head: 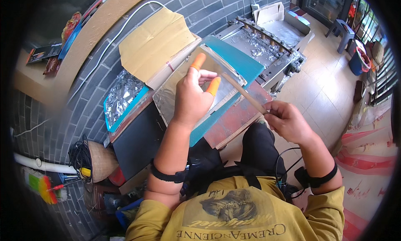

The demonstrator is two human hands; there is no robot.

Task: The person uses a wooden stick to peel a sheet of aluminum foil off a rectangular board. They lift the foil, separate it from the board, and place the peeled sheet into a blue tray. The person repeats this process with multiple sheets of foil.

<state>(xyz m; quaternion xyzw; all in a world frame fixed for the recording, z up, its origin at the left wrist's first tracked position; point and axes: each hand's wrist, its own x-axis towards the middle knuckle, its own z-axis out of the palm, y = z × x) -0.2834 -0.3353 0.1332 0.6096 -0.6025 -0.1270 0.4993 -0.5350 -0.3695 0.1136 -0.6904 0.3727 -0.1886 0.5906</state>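
My left hand (195, 89) hovers over a shallow tray-like board (166, 92) with a shiny metallic surface. Orange finger cots (198, 61) cover its forefinger and thumb. Those two are spread apart and the other fingers are curled, with nothing seen between them. In my right hand (286, 120), between thumb and fingers, is a thin flat wooden stick (242, 92). Its far tip reaches close to my left fingertips; whether they touch, I cannot tell. Beneath the board lies a teal ribbed mat (246, 59), on a worn reddish tabletop (239, 118).
Brown paper (156, 43) leans beyond the board. At left, a blue-edged tray (138, 103) holds crumpled silver foil (122, 87). A metal machine (247, 42) strewn with foil scraps stands at the back right, near a cardboard box (270, 13). A stool (341, 31) stands on the tiled floor.
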